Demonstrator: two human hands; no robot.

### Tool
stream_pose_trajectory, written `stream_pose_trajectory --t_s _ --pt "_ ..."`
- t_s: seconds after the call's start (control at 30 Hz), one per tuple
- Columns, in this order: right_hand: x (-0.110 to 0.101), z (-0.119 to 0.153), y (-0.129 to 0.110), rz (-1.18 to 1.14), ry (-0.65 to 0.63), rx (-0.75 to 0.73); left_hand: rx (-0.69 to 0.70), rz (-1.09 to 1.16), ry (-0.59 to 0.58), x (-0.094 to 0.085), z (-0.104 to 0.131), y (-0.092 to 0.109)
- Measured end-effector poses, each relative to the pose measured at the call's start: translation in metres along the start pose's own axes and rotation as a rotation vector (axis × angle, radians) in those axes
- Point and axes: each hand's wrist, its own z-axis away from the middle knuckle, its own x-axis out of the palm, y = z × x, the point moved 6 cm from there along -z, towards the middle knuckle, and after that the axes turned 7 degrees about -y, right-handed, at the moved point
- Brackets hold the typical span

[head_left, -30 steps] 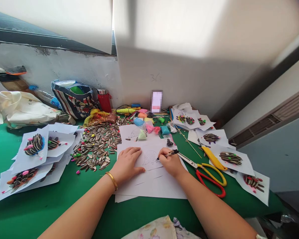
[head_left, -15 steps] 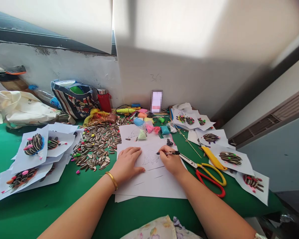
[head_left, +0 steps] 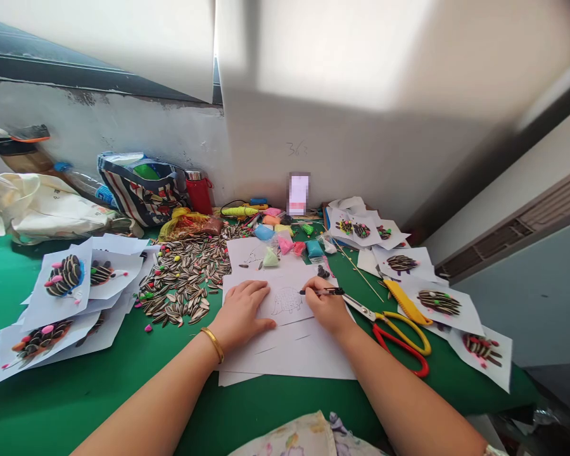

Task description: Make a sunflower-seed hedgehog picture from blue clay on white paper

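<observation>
A black pen [head_left: 329, 291] is gripped in my right hand [head_left: 327, 308], its tip at the right side of a small hedgehog drawing [head_left: 286, 301]. The drawing is in thin outline with short marks over its body. It lies on a white sheet of paper [head_left: 289, 361] stacked on others. My left hand [head_left: 244, 311] rests flat on the paper left of the drawing, fingers stretched and thumb out. Just right of my right hand lie scissors [head_left: 399, 329] with one red and one yellow handle. Another sheet with a partly covered drawing [head_left: 253, 256] lies behind.
Sunflower seeds [head_left: 185, 272] are heaped at left, beside stacked seed-decorated pictures [head_left: 66, 285]. More such pictures [head_left: 439, 303] and a yellow utility knife [head_left: 406, 301] lie right. Colourful clay packets [head_left: 285, 244], a phone [head_left: 298, 194], a red flask [head_left: 199, 193] and bags [head_left: 140, 187] stand behind.
The pen tip has shifted very slightly right and up along the drawing, and a few more marks show on the hedgehog's body. My left hand stays in place.
</observation>
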Motion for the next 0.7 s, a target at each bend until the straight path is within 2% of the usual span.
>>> stream_pose_trajectory --t_s 0.27,0.7 --pt "0.0012 -0.0011 0.0005 0.045 -0.014 0.017 -0.006 -0.007 -0.003 0.0010 0.0009 -0.0005" --pt "0.0008 -0.0004 0.0011 -0.005 -0.017 0.015 -0.006 0.020 -0.006 0.0001 0.0008 0.0003"
